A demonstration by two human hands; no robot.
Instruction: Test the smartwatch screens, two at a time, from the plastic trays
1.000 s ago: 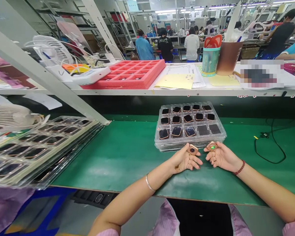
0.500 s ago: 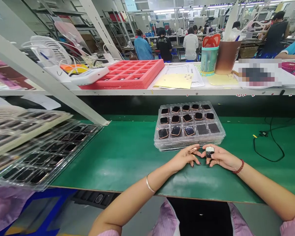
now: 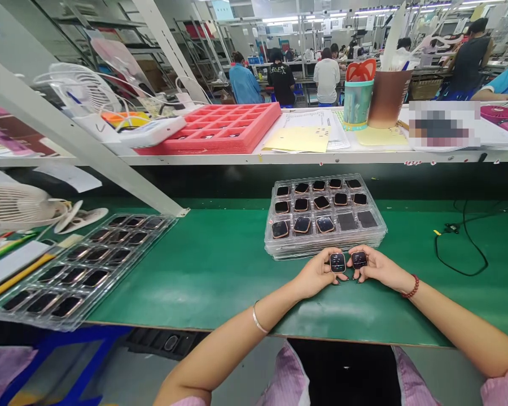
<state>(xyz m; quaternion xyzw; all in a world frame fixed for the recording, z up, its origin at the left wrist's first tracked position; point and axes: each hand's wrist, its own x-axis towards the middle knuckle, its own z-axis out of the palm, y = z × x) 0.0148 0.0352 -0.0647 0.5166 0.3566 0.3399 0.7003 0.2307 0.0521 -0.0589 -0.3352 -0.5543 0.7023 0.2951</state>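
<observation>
Between the fingers of my left hand (image 3: 315,276) is a smartwatch without a strap (image 3: 337,263), its dark screen facing up with some lit marks. My right hand (image 3: 379,266) grips a second smartwatch body (image 3: 359,260), also screen up. The two hands nearly meet just in front of a stack of clear plastic trays (image 3: 275,246). The top tray holds several dark-screened watches, such as the tilted watch (image 3: 325,224) in its front row. In that row, the two right-hand compartments have no watch.
At left, more watches lie in another clear tray (image 3: 82,307), beside a white fan (image 3: 17,206). A black cable (image 3: 469,275) curls at right. A white shelf (image 3: 220,159) crosses behind, bearing a red foam tray (image 3: 254,141) and a teal cup (image 3: 358,104). People sit farther back.
Both watches now face screen up; earlier the left one was seen edge-on and the right showed a bright glare. At left, a raised tray has moved away, uncovering the fan and pens.
</observation>
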